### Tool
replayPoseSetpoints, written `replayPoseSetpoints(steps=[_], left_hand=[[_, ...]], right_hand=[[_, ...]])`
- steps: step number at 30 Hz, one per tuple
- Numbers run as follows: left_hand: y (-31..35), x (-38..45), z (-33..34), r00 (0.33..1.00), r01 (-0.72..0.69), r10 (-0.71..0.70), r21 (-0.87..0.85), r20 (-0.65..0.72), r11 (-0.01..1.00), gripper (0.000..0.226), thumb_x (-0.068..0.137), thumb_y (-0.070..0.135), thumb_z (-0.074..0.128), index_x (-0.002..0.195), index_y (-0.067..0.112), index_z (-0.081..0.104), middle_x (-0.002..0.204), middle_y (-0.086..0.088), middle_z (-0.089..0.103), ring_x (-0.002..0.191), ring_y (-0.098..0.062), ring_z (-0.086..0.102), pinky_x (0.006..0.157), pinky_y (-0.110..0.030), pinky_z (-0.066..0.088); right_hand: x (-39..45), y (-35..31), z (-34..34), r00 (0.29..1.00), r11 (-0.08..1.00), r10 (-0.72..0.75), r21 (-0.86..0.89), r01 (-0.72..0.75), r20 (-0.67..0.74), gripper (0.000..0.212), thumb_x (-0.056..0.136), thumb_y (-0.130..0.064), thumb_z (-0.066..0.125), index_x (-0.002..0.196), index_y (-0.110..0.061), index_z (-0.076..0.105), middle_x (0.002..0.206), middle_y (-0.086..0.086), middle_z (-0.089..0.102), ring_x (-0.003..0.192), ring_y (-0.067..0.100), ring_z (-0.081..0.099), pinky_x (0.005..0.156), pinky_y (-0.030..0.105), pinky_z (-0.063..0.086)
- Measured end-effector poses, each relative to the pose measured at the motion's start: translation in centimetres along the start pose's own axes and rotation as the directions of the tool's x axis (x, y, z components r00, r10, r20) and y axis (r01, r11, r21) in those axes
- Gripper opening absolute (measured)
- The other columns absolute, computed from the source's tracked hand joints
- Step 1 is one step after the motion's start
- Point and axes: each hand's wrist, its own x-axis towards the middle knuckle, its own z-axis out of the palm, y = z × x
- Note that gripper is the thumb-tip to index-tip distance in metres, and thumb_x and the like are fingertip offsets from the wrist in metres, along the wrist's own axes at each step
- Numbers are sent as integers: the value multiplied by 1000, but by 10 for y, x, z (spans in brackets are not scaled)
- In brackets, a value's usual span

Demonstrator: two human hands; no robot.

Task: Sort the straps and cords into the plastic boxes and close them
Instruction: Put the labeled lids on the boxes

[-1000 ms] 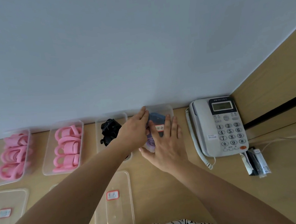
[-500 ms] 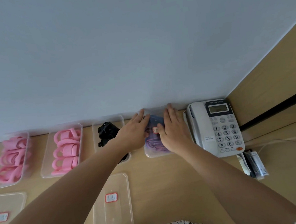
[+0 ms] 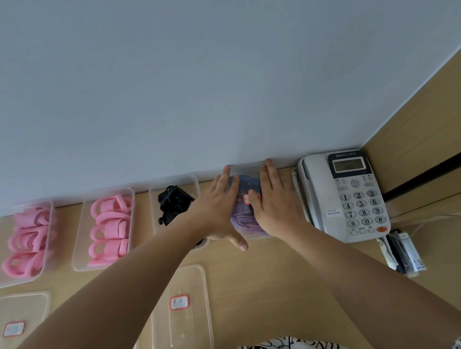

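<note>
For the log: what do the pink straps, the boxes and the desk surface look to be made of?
Pink straps: probably soft foam or padded fabric, matte, thick rounded loops with no shine. Boxes: thin clear plastic, slightly frosted, since the contents show through the walls. Desk: pale wood-look surface, likely laminate, smooth with an even faint grain.

Light wooden table point(image 3: 263, 297) against a pale wall.
Along the back edge sit four clear plastic boxes: two with pink straps point(image 3: 19, 245) point(image 3: 105, 228), one with black straps point(image 3: 174, 205), one lidded with purple cords point(image 3: 246, 220). A white telephone point(image 3: 344, 197) stands rightmost. Nearer lie loose lids point(image 3: 181, 317) point(image 3: 15, 321) and small packets point(image 3: 403, 253).
</note>
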Motion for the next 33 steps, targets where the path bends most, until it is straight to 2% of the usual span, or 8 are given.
replayPoseSetpoints(steps=[7, 12, 15, 17, 20, 24, 29, 33], left_hand=[[4, -6, 0, 995, 31, -19, 126, -94, 992, 156, 48, 84, 77, 160, 17, -9, 167, -9, -23, 151, -31, -29, 124, -45, -4], [13, -23, 10, 973, -7, 7, 1, -232, 1000, 128, 59, 65, 86, 159, 21, 20, 169, -9, 2, 155, -30, -13, 121, -37, -3], [14, -42, 18, 905, -92, 12, -168, -426, 982, 82, 76, 41, 85, 147, 23, 48, 161, -10, 34, 154, -33, 18, 123, -43, 16], [13, -55, 24, 807, -94, -34, -184, -590, 978, 51, 79, 20, 84, 127, 13, 68, 135, -12, 63, 134, -37, 51, 114, -47, 38], [2, -75, 35, 711, -84, -70, -184, -700, 979, 31, 76, 6, 85, 105, 6, 77, 108, -11, 74, 107, -35, 66, 96, -49, 54], [-21, -113, 46, 638, -104, -76, -183, -766, 978, 24, 74, 2, 85, 97, 6, 78, 96, -6, 75, 96, -26, 66, 87, -36, 53], [-50, -173, 70, 624, -78, -134, -232, -769, 970, 28, 67, -4, 88, 92, 2, 78, 93, -12, 75, 89, -38, 68, 83, -42, 54], [-79, -224, 99, 645, -31, -179, -259, -743, 965, 29, 63, -2, 91, 89, 4, 79, 92, -11, 75, 88, -38, 70, 80, -40, 55]], right_hand=[[-3, 5, -4, 997, 996, -38, 75, 43, -66, 64, 105, -46, 28, 159, -12, 22, 168, 7, 11, 152, 32, 18, 124, 47, 17], [-22, -2, -9, 938, 982, -33, 162, 94, -346, 38, 99, -23, 55, 130, -2, 61, 144, 17, 54, 129, 38, 51, 107, 49, 40], [-50, -12, -2, 878, 988, -55, 99, 115, -476, 25, 94, -21, 61, 113, -8, 67, 112, 11, 65, 102, 33, 59, 89, 43, 44], [-68, -20, 6, 865, 990, -79, 59, 124, -496, 22, 91, -24, 63, 109, -12, 67, 103, 7, 63, 94, 30, 56, 82, 41, 42], [-88, -37, 18, 849, 987, -116, 37, 157, -516, 16, 91, -26, 65, 101, -14, 68, 93, 6, 61, 89, 28, 54, 77, 39, 41], [-114, -68, 29, 858, 979, -152, 45, 199, -491, 11, 89, -21, 67, 96, -13, 70, 86, 7, 59, 81, 29, 53, 72, 41, 44], [-161, -123, 52, 947, 993, -103, 23, 116, -303, 16, 90, -26, 65, 96, -12, 70, 88, 8, 59, 82, 30, 54, 73, 39, 46], [-193, -167, 78, 998, 998, -1, -62, -3, -69, 45, 96, -51, 47, 127, -21, 57, 128, 10, 50, 113, 30, 49, 94, 39, 44]])
